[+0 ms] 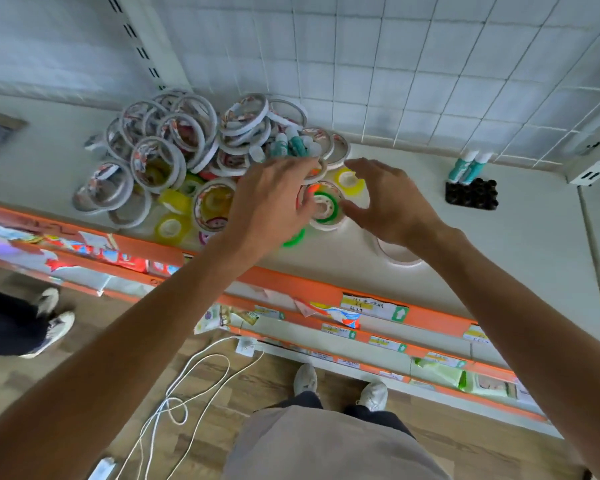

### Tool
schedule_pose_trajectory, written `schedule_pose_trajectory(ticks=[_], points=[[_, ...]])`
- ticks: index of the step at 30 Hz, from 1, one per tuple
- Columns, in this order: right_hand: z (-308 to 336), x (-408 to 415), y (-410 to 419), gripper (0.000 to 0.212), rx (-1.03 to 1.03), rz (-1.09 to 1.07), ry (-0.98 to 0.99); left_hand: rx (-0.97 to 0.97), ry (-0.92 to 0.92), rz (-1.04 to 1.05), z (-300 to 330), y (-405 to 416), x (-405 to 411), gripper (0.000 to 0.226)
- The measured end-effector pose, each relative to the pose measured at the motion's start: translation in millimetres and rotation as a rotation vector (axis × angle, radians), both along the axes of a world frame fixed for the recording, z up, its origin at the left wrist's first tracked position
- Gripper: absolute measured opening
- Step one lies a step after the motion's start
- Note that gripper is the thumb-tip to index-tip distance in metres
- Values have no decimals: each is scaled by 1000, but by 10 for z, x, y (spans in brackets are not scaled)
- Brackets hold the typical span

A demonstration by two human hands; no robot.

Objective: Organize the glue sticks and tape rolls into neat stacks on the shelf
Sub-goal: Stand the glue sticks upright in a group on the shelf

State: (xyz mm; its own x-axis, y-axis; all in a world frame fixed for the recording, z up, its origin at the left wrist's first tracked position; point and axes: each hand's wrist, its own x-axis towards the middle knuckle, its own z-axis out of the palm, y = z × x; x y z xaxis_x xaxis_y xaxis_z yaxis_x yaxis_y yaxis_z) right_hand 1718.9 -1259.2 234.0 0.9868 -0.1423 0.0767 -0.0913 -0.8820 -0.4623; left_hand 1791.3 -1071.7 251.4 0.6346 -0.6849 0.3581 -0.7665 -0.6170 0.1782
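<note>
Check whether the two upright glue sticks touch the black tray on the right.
Cannot tell. In the head view the glue sticks stand right behind the black tray, their bases hidden by it.

A single wide-angle head-worn view looks steeply down and forward from above the white shelf board with its orange front rail. The shelf sits close, at arm's reach; the brown wood-pattern floor lies farther below. Straight lines bow toward the frame edges.
</note>
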Motion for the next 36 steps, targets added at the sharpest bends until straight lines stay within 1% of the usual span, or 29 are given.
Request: schedule_pose_trajectory(ticks=[2,5,8,11,13,15,17,21,26,30,32,36], points=[[38,101,165,61,2,10,3,-23,-34,43,12,171,87,36],[106,248,361,57,11,18,-16,-9,-39,72,26,391,234,42],[169,415,515,48,41,0,-56,-19,-37,75,29,525,368,44],[210,587,614,37,37,-42,-83,-20,-25,52,44,551,500,40],[234,697,663,33,35,-68,-87,-23,-19,42,40,529,610,40],[253,815,709,29,34,-99,-66,-24,-2,39,18,491,721,39],[262,934,743,27,44,-152,-19,-20,19,36,-16,450,809,34],[259,1110,743,28,67,-266,43,-26,23,41,-82,405,916,22],[301,1151,781,29,98,-289,54,-61,15,24,-80,415,958,19],[392,1024,770,35,194,-311,27,-111,-16,-22,19,478,929,19],[423,927,714,34,253,-335,18,-146,-39,-39,90,549,932,18],[408,798,633,34,291,-344,58,-191,-59,-66,176,651,920,15]])
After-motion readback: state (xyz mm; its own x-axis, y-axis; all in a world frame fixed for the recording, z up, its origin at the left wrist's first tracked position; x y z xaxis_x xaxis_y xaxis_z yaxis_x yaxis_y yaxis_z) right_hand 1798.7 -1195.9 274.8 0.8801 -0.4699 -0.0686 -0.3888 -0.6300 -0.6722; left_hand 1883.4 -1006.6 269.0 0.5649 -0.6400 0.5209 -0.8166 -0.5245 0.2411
